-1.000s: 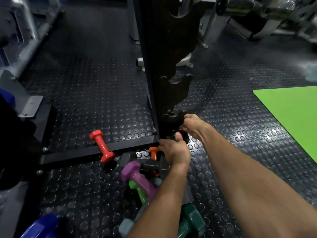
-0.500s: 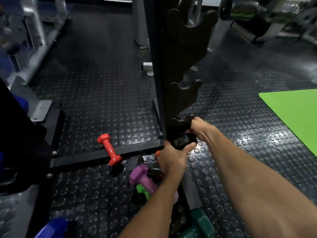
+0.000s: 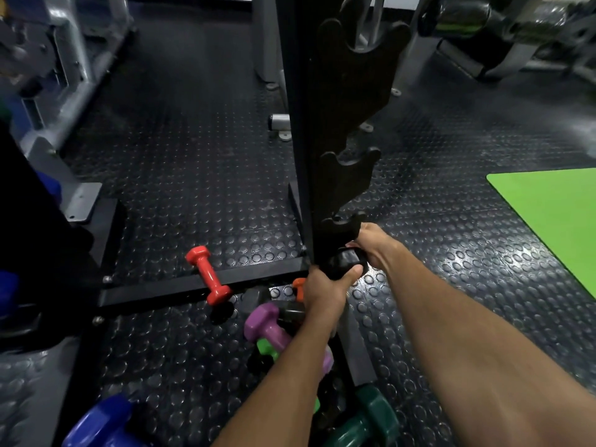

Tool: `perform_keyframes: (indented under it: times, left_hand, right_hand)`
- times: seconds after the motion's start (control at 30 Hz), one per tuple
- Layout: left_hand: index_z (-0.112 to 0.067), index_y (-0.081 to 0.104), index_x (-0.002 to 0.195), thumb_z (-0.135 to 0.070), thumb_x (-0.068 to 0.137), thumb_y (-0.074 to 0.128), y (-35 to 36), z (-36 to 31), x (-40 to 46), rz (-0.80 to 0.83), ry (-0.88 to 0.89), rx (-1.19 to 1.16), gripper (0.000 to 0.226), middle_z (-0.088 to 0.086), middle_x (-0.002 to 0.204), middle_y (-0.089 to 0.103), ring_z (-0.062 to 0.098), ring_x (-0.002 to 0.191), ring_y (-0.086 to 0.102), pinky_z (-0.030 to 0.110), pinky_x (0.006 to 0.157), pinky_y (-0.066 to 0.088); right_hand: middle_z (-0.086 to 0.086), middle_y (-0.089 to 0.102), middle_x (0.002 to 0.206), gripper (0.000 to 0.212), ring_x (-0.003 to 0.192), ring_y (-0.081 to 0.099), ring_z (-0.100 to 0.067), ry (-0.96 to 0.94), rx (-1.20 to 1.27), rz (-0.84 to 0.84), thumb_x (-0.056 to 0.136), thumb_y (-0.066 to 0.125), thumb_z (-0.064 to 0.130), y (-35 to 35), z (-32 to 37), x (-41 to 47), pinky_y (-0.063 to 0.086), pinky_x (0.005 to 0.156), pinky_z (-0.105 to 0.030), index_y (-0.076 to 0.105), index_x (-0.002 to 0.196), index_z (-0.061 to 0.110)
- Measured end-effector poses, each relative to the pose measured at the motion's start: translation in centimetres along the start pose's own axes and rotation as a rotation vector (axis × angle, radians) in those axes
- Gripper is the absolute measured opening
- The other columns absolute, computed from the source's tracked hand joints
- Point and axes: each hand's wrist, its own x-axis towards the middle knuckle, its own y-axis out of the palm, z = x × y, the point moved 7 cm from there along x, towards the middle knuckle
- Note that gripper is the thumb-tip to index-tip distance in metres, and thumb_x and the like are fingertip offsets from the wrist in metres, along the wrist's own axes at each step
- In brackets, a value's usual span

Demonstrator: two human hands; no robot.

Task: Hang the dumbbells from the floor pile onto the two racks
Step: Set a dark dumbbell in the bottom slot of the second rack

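A black dumbbell point(image 3: 343, 262) sits at the lowest cradle of the tall black rack point(image 3: 338, 124). My left hand point(image 3: 325, 290) grips its near end from below. My right hand point(image 3: 375, 245) holds it from the right side. Higher cradles on the rack are empty. On the floor below lie a red dumbbell point(image 3: 209, 275), a purple dumbbell point(image 3: 266, 324), a light green one point(image 3: 267, 348), an orange one point(image 3: 299, 287), a dark green one point(image 3: 371, 417) and a blue one point(image 3: 100, 424).
The rack's black base bar point(image 3: 154, 293) runs left across the studded rubber floor. A green mat point(image 3: 554, 217) lies at the right. Grey machine frames point(image 3: 54, 75) stand at the left, more gym machines at the back right.
The view has shifted slightly; both hands stay at the lowest cradle, and the black dumbbell has come up a little against the rack.
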Motion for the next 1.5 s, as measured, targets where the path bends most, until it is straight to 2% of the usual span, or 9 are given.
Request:
perform_keyframes:
  times: [0.13, 0.27, 0.57, 0.9, 1.03, 1.13, 1.23, 1.37, 1.5]
  left_hand:
    - [-0.015, 0.069, 0.113, -0.053, 0.076, 0.086, -1.1, -0.4, 0.3, 0.034, 0.023, 0.054, 0.056, -0.004, 0.102, 0.074, 0.018, 0.1, 0.071, 0.025, 0.081, 0.051]
    - [-0.017, 0.065, 0.103, -0.051, 0.082, 0.082, -3.0, -0.1, 0.5, 0.041, 0.053, 0.055, 0.044, -0.008, 0.094, 0.068, 0.013, 0.092, 0.066, 0.025, 0.082, 0.049]
    - [-0.021, 0.075, 0.107, -0.091, 0.051, 0.068, -1.3, -2.1, -1.1, 0.036, -0.049, 0.054, 0.09, -0.002, 0.101, 0.077, 0.024, 0.096, 0.072, 0.038, 0.091, 0.058]
    - [-0.01, 0.075, 0.113, -0.058, 0.074, 0.084, -0.4, 1.2, 0.9, 0.183, -0.145, -0.259, 0.063, 0.003, 0.101, 0.08, 0.024, 0.099, 0.075, 0.031, 0.09, 0.058]
    - [-0.018, 0.076, 0.112, -0.081, 0.053, 0.08, -0.3, 1.2, 1.3, 0.221, -0.16, -0.147, 0.087, 0.0, 0.101, 0.08, 0.023, 0.099, 0.075, 0.04, 0.099, 0.058]
    - [-0.018, 0.075, 0.112, -0.071, 0.077, 0.075, -1.8, -0.2, 0.4, 0.193, -0.053, 0.025, 0.063, -0.001, 0.101, 0.078, 0.02, 0.097, 0.072, 0.03, 0.088, 0.055]
    - [-0.013, 0.076, 0.106, -0.055, 0.089, 0.074, -4.9, -0.6, 0.1, 0.13, 0.087, 0.129, 0.045, -0.005, 0.086, 0.073, 0.014, 0.086, 0.069, 0.027, 0.074, 0.049]
    - [-0.013, 0.074, 0.114, -0.041, 0.092, 0.076, -11.1, 0.2, 0.8, 0.019, 0.117, 0.139, 0.036, 0.0, 0.105, 0.076, 0.017, 0.102, 0.072, 0.034, 0.095, 0.056]
    - [-0.012, 0.075, 0.112, -0.031, 0.093, 0.076, -16.5, 1.4, 0.2, -0.095, 0.116, 0.202, 0.027, 0.003, 0.101, 0.076, 0.023, 0.098, 0.073, 0.039, 0.095, 0.058]
  right_hand:
    - [-0.007, 0.075, 0.075, 0.022, 0.066, 0.072, -0.013, -0.065, 0.005, -0.099, 0.092, 0.058, -0.012, -1.0, 0.4, -1.5, 0.056, 0.058, -0.019, 0.074, 0.092, 0.003]
    - [-0.007, 0.078, 0.086, 0.006, 0.08, 0.075, -0.019, -0.106, 0.064, -0.217, 0.095, 0.068, 0.01, -2.1, -0.3, -3.9, 0.055, 0.063, -0.024, 0.073, 0.097, 0.009]
    - [-0.015, 0.075, 0.101, 0.026, 0.082, 0.069, -0.023, 0.099, -0.021, -0.079, 0.102, 0.057, 0.024, -0.4, -1.3, -6.1, 0.055, 0.07, -0.035, 0.074, 0.107, 0.005]
    - [-0.011, 0.079, 0.102, 0.03, 0.099, 0.075, -0.026, 0.07, -0.205, -0.068, 0.092, 0.065, 0.029, -1.1, -0.8, -5.9, 0.057, 0.1, -0.046, 0.075, 0.11, 0.007]
    - [-0.005, 0.078, 0.111, 0.027, 0.112, 0.069, -0.024, 0.067, -0.182, -0.044, 0.098, 0.059, 0.03, -1.6, -1.4, -6.3, 0.05, 0.099, -0.035, 0.078, 0.111, 0.017]
    - [-0.007, 0.078, 0.107, 0.027, 0.106, 0.072, -0.026, 0.01, -0.186, -0.039, 0.101, 0.055, 0.03, -1.3, -0.7, -6.5, 0.057, 0.093, -0.037, 0.078, 0.109, 0.017]
    - [-0.005, 0.075, 0.101, 0.032, 0.089, 0.069, -0.019, -0.034, -0.059, -0.219, 0.104, 0.053, 0.035, -1.5, -1.5, -7.2, 0.051, 0.076, -0.029, 0.073, 0.111, 0.011]
    - [-0.012, 0.065, 0.114, 0.048, 0.106, 0.063, -0.03, -0.013, -0.123, -0.621, 0.096, 0.049, 0.048, -0.8, -3.5, -10.3, 0.051, 0.093, -0.044, 0.067, 0.12, 0.01]
    - [-0.014, 0.057, 0.12, 0.029, 0.112, 0.056, -0.034, -0.193, -0.28, -0.856, 0.097, 0.054, 0.029, 2.7, -1.6, -16.4, 0.042, 0.093, -0.044, 0.062, 0.118, 0.009]
